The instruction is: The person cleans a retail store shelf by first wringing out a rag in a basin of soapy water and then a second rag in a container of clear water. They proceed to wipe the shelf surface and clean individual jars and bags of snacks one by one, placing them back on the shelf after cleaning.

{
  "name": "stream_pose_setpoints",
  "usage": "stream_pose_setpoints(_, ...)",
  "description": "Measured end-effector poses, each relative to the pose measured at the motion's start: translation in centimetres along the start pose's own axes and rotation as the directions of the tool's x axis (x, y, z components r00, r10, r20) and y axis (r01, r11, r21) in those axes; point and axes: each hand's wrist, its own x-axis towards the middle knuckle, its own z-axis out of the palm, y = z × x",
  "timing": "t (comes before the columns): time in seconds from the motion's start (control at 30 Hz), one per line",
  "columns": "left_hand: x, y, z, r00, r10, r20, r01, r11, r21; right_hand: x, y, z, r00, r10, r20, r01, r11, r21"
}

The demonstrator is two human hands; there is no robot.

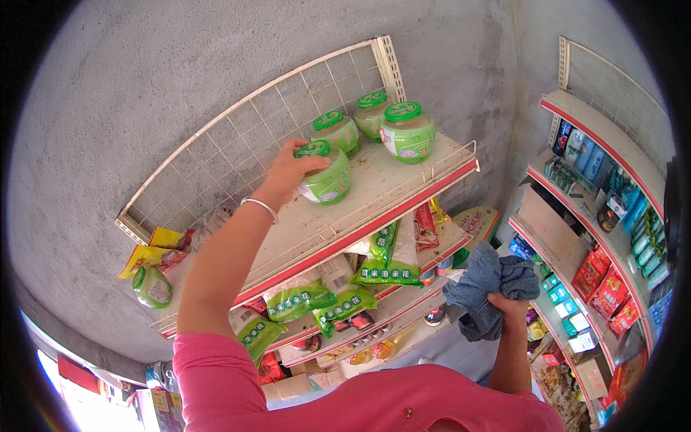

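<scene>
My left hand [289,170] grips a green-lidded jar [333,181] by its top, fingers around the lid. The jar is at the top shelf [372,189]; whether its base touches the board I cannot tell. Behind it stands a second such jar [337,135]. Two more, a rear jar [370,121] and a front jar [408,137], stand to the right near the shelf's end. My right hand [507,308] holds a bunched blue-grey cloth [478,291] in front of the shelf's right side. Dark specks lie on the shelf board.
Another jar [153,287] and yellow packets [154,251] sit at the shelf's left end. A wire back panel [253,129] rises behind. Green-and-white bags [299,294] fill the level below. A second shelving unit [610,129] with packaged goods stands to the right.
</scene>
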Motion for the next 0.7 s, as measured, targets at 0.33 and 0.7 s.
stream_pose_setpoints(0.33,1.1,2.1,6.2,0.999,0.038,0.026,-0.034,0.989,-0.146,-1.9,0.7,-3.0,0.999,-0.002,-0.043,-0.001,0.998,-0.057)
stream_pose_setpoints(0.7,1.1,1.2,6.1,0.975,0.173,-0.142,-0.146,0.972,0.184,-2.2,0.9,-2.8,0.999,-0.003,-0.045,-0.002,0.995,-0.096)
